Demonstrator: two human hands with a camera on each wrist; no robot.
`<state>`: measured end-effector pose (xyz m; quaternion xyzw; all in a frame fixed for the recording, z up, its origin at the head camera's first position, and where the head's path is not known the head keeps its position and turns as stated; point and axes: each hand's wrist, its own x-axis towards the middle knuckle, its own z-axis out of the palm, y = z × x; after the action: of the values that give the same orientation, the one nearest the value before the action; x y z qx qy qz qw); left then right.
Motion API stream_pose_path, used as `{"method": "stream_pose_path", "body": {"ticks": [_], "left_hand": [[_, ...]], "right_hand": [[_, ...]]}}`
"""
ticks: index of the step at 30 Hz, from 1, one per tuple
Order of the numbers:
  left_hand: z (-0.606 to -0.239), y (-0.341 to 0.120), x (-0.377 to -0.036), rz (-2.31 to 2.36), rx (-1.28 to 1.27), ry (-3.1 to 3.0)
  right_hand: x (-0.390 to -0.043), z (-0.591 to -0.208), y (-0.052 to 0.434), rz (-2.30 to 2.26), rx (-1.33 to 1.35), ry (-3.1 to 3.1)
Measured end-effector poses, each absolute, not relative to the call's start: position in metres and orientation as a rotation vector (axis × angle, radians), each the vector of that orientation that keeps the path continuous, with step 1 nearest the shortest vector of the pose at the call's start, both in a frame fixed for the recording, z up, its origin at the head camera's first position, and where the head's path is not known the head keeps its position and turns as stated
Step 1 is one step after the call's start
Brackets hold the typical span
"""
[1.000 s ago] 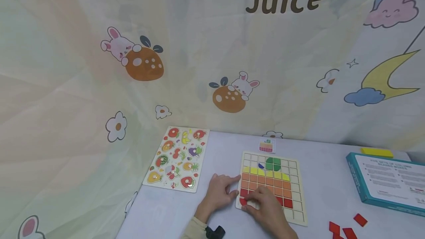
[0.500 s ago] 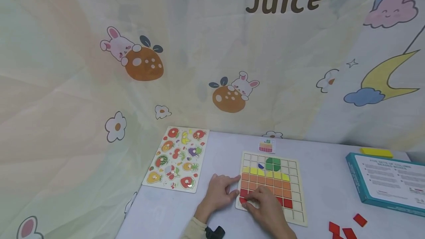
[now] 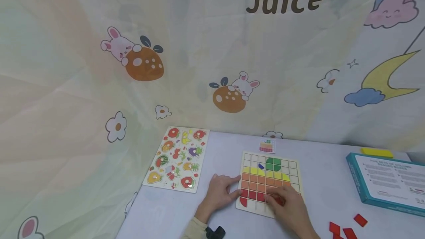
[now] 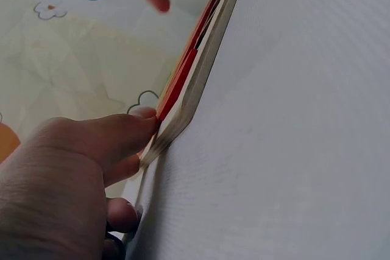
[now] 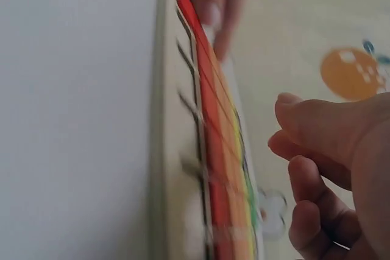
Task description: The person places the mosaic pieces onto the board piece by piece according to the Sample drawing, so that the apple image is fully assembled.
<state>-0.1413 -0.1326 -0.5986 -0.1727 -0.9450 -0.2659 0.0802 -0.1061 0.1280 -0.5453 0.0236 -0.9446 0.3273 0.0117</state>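
A wooden grid board (image 3: 300, 209) lies on the table, filled with rows of red, orange and yellow pieces and a round green shape near the top. In its lower left corner cell sits a curved red piece (image 3: 243, 202). My left hand (image 3: 217, 193) is at the board's left edge, index finger stretched along it and thumb touching near the red row. In the left wrist view that thumb meets the board's corner. My right hand (image 3: 289, 207) hovers over the lower right part, hiding some cells. Its loosely curled fingers (image 5: 304, 120) hold nothing in the right wrist view.
Several loose red pieces (image 3: 349, 232) lie at the front right. A teal box (image 3: 388, 182) is behind them, with a yellow block (image 3: 376, 152) beyond. A small picture card (image 3: 267, 145) lies above the board. A fruit puzzle board (image 3: 176, 159) lies at left.
My right hand has let go of the curved red piece, now in the lower left corner cell, and moved right across the board. The left hand has stayed at the board's edge.
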Motion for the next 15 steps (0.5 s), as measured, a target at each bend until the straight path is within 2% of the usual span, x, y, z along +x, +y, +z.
{"method": "stream_pose_path", "body": {"ticks": [8, 15], "left_hand": [[-0.597, -0.131, -0.14, -0.813, -0.495, -2.844], [-0.597, -0.135, -0.14, -0.818, -0.478, -2.829]], "right_hand": [[-0.103, -0.535, 0.235, 0.958, -0.306, -3.262], [-0.093, -0.545, 0.308, 0.821, -0.319, -3.453]]}}
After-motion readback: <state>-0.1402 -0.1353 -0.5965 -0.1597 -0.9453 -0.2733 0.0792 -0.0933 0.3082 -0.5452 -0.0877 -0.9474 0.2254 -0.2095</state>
